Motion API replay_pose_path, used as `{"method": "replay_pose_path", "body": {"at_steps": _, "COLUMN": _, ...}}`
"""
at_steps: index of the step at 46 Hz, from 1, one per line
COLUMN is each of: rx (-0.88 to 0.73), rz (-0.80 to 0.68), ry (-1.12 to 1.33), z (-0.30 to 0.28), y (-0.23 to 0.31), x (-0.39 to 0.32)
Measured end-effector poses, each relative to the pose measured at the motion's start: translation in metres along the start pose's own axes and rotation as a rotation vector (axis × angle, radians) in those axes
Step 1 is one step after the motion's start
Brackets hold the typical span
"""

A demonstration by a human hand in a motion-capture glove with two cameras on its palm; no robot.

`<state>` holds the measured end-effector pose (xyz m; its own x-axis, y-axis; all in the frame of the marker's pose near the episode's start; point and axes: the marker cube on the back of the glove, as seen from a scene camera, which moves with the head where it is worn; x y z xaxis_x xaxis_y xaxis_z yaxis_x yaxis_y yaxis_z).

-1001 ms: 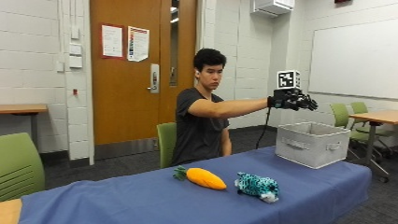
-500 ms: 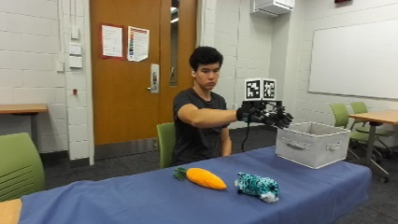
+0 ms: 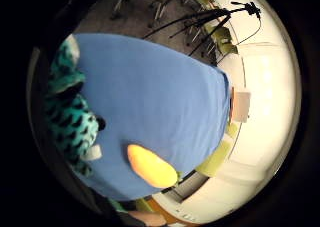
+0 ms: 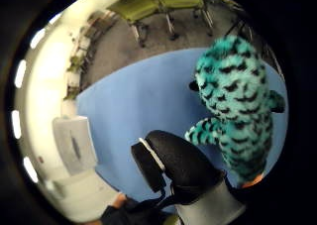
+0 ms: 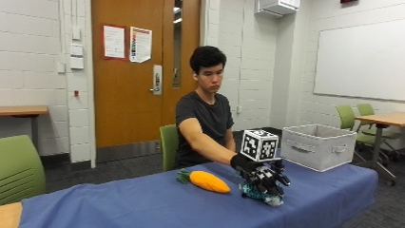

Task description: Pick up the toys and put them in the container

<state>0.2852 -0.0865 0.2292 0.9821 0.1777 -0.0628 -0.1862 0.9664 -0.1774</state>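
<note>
My right hand [image 5: 263,175] hangs low over the teal toy [image 5: 258,192], which lies on the blue cloth [image 5: 126,204] near the table's front edge, with the glove covering most of it from the outside view. My fingers point down around it and look spread rather than clamped; in the thumb side view one black fingertip [image 4: 166,160] sits just beside the toy's [image 4: 237,108] paw, apparently apart from it, so I judge I am not holding anything yet, though I cannot be sure that no other finger touches the plush. The carrot [image 5: 207,181] lies on the cloth just beside the teal toy, on my side of it and untouched; the little finger side view shows it [image 3: 150,166] and the teal toy [image 3: 70,119] near each other on the blue. The bin [image 5: 317,146] stands well apart at the far end of the table, and what it holds cannot be seen from here. So, as I read it, both visible toys are left to move: the teal one first, once I close on it, then the carrot.
</note>
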Motion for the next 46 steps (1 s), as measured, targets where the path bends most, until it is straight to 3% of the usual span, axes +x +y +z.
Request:
{"method": "replay_pose_path", "body": {"at_steps": 17, "rx": -0.006, "rz": 0.007, "ry": -0.126, "z": 0.039, "y": -0.005, "x": 0.003}}
{"method": "replay_pose_path", "body": {"at_steps": 46, "rx": -0.006, "rz": 0.002, "ry": -0.126, "z": -0.006, "y": 0.023, "x": -0.001}}
